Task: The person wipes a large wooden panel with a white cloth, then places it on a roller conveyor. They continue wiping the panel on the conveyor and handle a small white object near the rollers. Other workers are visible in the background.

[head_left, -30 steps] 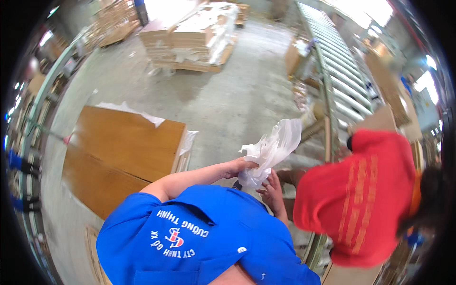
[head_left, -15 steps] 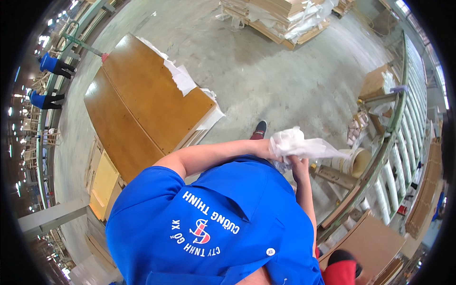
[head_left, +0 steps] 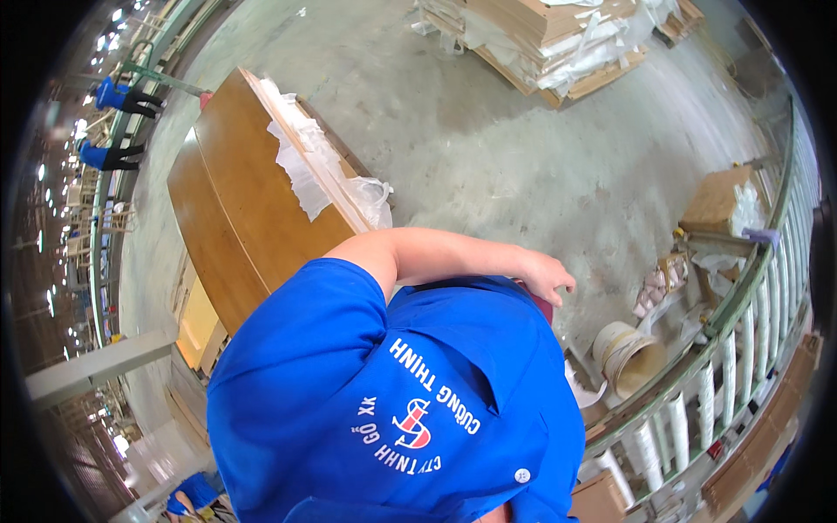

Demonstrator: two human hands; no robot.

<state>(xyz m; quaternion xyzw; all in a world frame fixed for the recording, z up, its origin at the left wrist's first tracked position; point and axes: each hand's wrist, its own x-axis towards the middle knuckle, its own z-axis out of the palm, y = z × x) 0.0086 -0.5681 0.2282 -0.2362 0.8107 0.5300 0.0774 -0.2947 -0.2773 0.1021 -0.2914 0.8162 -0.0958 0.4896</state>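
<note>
My left arm reaches across the front of my blue shirt, and my left hand (head_left: 546, 277) hangs at the right of my waist. Its fingers are loosely bent and somewhat apart, with nothing seen in them. My right hand is out of sight, as is its forearm. Just beyond my right side, a piece of white sheet material (head_left: 586, 385) shows beside a whitish bucket (head_left: 605, 349) lying tipped with its mouth open. To my left lies a stack of brown varnished wood panels (head_left: 248, 174), with crumpled white foam sheet (head_left: 301, 166) along its edge.
A railed frame of white rollers (head_left: 728, 383) runs along the right, near an open cardboard box (head_left: 719, 200). Another stack of panels with white wrapping (head_left: 558, 44) stands at the far side. Two people in blue (head_left: 113, 94) are at the far left. The floor (head_left: 488, 166) is grey concrete.
The crumpled white foam sheet in my hands has left my left hand. My right hand and forearm have gone out of view. The view has turned, and the surroundings shift.
</note>
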